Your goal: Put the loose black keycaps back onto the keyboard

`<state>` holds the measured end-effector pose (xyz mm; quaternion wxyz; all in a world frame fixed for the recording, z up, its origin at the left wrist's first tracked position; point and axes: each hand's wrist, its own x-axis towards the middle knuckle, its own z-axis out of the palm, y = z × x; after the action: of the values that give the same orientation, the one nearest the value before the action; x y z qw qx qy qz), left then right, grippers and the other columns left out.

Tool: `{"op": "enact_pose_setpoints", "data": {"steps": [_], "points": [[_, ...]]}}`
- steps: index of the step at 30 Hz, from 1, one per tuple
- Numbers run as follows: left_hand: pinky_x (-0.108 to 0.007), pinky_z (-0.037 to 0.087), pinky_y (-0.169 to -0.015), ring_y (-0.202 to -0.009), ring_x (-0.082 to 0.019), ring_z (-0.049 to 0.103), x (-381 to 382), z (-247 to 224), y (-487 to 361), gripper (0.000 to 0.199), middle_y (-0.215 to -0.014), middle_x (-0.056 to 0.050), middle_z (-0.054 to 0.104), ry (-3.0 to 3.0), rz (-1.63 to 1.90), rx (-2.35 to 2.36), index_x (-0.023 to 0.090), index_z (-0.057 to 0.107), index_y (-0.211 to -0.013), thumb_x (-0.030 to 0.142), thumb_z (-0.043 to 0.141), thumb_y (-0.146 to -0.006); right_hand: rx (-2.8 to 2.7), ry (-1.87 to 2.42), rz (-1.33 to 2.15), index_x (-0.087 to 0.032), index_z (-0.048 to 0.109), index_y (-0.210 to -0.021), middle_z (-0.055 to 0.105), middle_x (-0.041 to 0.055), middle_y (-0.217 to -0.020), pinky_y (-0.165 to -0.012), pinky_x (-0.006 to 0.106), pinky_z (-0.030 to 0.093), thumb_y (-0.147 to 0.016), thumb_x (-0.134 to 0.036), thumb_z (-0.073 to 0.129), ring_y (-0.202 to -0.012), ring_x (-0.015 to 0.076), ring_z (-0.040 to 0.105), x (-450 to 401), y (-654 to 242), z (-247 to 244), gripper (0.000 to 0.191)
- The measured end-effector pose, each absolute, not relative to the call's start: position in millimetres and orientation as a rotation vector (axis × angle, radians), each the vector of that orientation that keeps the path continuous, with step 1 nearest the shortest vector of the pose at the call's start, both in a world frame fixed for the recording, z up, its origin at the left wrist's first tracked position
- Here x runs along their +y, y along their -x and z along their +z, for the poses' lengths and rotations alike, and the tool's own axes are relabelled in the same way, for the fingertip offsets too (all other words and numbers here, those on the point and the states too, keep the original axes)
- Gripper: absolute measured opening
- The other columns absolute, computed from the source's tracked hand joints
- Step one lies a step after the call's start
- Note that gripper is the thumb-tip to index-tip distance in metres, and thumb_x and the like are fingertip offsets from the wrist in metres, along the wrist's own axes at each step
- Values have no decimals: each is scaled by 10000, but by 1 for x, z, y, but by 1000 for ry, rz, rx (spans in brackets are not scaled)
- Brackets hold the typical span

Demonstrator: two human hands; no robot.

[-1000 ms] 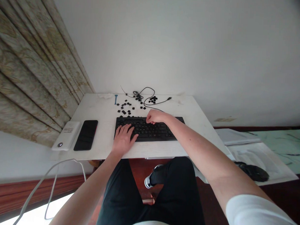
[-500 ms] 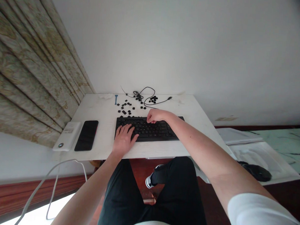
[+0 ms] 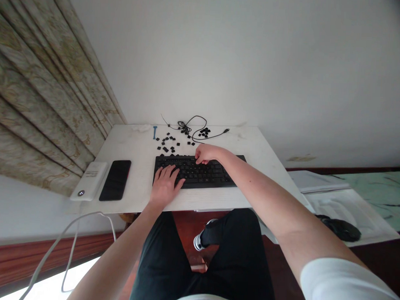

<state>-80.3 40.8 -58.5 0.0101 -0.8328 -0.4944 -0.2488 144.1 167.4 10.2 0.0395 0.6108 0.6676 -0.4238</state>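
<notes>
Little shift this last second; same spot apparently worked | keyboard (image 3: 215, 171), frame centre | left hand (image 3: 165, 184) spread on it, gripping nothing | right hand (image 3: 207, 153) curled at upper keys, cannot tell grip

Black keyboard (image 3: 199, 173), flat on desk (image 3: 140, 165)

Kbd (image 3: 212, 179) matt plastic, phone scrn (image 3: 115, 180) smooth & glass-like, desk (image 3: 205, 198) w/ wood-grain finish, curtain (image 3: 41, 87) cloth.
</notes>
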Motion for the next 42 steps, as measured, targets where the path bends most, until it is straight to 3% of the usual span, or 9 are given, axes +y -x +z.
{"op": "enact_pose_setpoints", "data": {"steps": [11, 18, 24, 30, 35, 42], "points": [[-544, 348, -1126, -1282, -315, 526, 41, -59, 80, 424, -1330, -136, 615, 2599, -766, -1535, 191, 608, -1281, 442, 474, -966, 2065, -1848, -1155, -127, 698, -864, 658, 18, -583, -584, 260, 544, -697, -252, 842, -554, 140, 627, 168, -143, 12, 254], [-533, 355, -1126, -1279, -312, 530, 41, -59, 80, 420, -1334, -143, 613, 2592, -761, -1531, 173, 621, -1267, 432, 468, -973, 2077, -1834, -1096, -121, 688, -855, 661, 23, -590, -573, 231, 500, -702, -207, 820, -567, 139, 631, 164, -143, 14, 219], [-532, 383, -1107, -1263, -303, 546, 42, -58, 80, 399, -1315, -125, 630, 2578, -756, -1525, 198, 633, -1257, 419, 453, -978, 2429, -2097, -1078, -160, 650, -856, 693, 26, -757, -615, 221, 427, -795, -257, 709, -626, 122, 607, 133, -162, 7, 129], [-532, 392, -1093, -1248, -307, 555, 40, -60, 80, 396, -1299, -131, 637, 2572, -775, -1512, 200, 644, -1246, 418, 460, -971, 2614, -2697, -545, -196, 605, -892, 654, 44, -810, -712, 269, 415, -934, -342, 503, -733, 178, 582, 62, -186, -25, 183], [-496, 432, -1046, -1168, -286, 598, 49, -54, 77, 358, -1224, -118, 672, 2552, -842, -1557, 207, 670, -1172, 403, 439, -981, 2675, -2647, -40, -194, 606, -875, 655, 89, -882, -816, 327, 380, -975, -326, 457, -874, 231, 580, 18, -192, -50, 222], [-449, 467, -987, -1134, -285, 596, 105, -22, 37, 343, -1216, -132, 655, 2592, -789, -1549, 178, 655, -1170, 345, 430, -972, 2645, -2508, 35, -195, 626, -897, 655, 92, -914, -836, 341, 358, -1002, -346, 426, -910, 238, 565, 12, -190, -47, 273]]}}
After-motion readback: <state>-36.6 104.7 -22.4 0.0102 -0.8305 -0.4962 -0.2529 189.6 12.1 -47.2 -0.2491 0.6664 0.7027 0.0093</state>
